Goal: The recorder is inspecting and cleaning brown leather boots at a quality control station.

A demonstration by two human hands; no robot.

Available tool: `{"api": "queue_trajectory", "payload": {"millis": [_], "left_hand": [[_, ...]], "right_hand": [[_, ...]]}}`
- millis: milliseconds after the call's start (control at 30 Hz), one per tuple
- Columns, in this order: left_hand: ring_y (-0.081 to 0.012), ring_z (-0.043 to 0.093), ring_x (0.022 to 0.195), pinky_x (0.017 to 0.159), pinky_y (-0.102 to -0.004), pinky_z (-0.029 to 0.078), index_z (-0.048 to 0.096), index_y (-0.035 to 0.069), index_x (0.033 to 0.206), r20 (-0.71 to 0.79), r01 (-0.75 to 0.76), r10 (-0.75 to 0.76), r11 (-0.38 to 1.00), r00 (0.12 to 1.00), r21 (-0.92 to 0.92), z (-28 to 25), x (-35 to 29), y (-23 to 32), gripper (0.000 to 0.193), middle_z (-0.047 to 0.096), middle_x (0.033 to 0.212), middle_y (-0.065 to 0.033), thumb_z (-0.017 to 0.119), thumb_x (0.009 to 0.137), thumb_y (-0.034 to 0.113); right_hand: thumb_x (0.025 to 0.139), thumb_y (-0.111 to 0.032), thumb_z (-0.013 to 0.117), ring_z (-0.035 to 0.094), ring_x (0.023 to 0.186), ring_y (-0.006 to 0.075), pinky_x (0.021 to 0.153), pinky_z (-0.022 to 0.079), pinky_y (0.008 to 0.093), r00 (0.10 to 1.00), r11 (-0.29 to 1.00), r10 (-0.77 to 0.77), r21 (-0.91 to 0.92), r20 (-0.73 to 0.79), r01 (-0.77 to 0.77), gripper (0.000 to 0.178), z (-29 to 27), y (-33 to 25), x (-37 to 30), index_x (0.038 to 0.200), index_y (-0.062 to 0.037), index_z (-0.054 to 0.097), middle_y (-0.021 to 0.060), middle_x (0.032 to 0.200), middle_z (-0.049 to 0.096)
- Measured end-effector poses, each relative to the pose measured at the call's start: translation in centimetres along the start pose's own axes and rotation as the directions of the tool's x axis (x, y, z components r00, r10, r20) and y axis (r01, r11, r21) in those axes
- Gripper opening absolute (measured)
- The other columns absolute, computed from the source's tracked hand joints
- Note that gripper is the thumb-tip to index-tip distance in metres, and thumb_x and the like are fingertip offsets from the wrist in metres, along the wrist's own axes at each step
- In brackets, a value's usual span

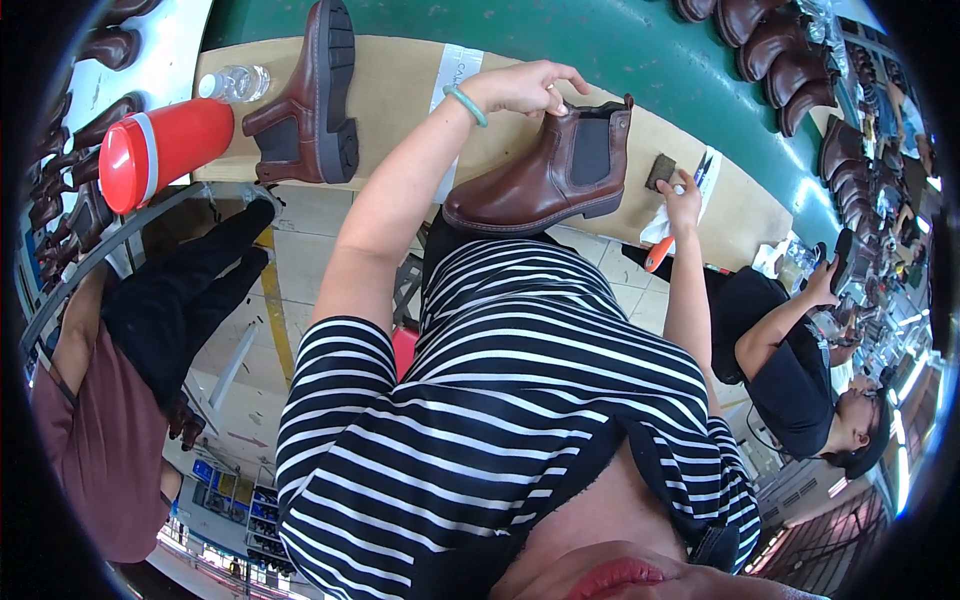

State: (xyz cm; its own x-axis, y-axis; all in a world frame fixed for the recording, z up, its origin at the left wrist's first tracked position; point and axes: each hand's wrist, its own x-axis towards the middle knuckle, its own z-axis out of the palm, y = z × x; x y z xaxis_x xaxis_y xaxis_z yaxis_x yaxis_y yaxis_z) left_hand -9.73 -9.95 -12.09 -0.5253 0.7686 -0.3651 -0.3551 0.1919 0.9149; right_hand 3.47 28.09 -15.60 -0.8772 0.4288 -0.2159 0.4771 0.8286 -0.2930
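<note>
A brown boot [510, 190] stands upright at the table's [400, 75] near edge, its collar apparently pinched by the left hand [530, 88]. The right hand [684, 203] touches a dark block [659, 170]; its grip is unclear. The boot looks assembled; what remains cannot be told. Leftward, a second boot [294, 105] and red jug [185, 145] take up space.

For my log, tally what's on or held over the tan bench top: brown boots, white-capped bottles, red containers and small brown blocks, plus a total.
Brown boots: 2 (middle boot, left boot)
White-capped bottle: 1
Red container: 1
Small brown block, at the right hand: 1
Total: 5
</note>
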Motion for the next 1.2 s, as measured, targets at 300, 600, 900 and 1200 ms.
{"api": "queue_trajectory", "payload": {"millis": [300,600,900,1200], "left_hand": [[-0.0123,0.055,0.082,0.066,-0.023,0.047,0.041,0.013,0.136,-0.292,-0.119,0.008,0.924,0.956,-0.364,0.1,-2.0,-5.5,0.049,0.059,0.098,-0.0013,0.058,0.09,0.012],[-0.0211,0.063,0.085,0.077,-0.0317,0.05,0.06,-0.006,0.112,-0.622,0.011,-0.103,0.989,0.776,-0.15,6.4,-2.8,-7.7,0.056,0.066,0.094,-0.0141,0.079,0.072,0.028],[-0.0187,0.064,0.085,0.078,-0.0287,0.05,0.062,-0.007,0.103,-0.624,-0.06,-0.063,0.983,0.779,-0.174,8.1,-3.7,-6.6,0.043,0.068,0.095,-0.0144,0.079,0.07,0.014],[-0.0217,0.066,0.068,0.065,-0.0309,0.051,0.068,0.005,0.09,-0.731,-0.181,0.169,0.981,0.66,0.064,10.7,-5.8,-1.6,0.028,0.069,0.078,-0.0115,0.075,0.068,0.02]], "right_hand": [[0.08,-0.013,0.068,0.057,0.065,0.0139,0.06,0.046,0.0274,0.917,0.782,-0.149,0.612,0.371,-0.121,0.028,-4.8,-10.4,-2.0,0.106,-0.0008,0.064,0.0037,0.071,0.059],[0.07,-0.001,0.052,0.051,0.054,0.015,0.049,0.041,0.0265,0.677,0.464,-0.259,0.704,0.689,-0.538,0.019,-6.1,-13.0,-1.8,0.088,0.0037,0.059,0.0052,0.064,0.05],[0.077,0.004,0.066,0.069,0.074,0.0221,0.064,0.058,0.0319,0.587,0.567,-0.385,0.684,0.712,-0.458,0.031,-5.3,-16.8,-2.3,0.108,0.0049,0.061,0.0138,0.085,0.068],[0.08,-0.002,0.069,0.069,0.075,0.023,0.063,0.058,0.0309,0.665,0.484,-0.49,0.81,0.564,-0.33,0.024,-7.2,-19.8,-4.1,0.102,0.0025,0.061,0.0146,0.085,0.068]]}}
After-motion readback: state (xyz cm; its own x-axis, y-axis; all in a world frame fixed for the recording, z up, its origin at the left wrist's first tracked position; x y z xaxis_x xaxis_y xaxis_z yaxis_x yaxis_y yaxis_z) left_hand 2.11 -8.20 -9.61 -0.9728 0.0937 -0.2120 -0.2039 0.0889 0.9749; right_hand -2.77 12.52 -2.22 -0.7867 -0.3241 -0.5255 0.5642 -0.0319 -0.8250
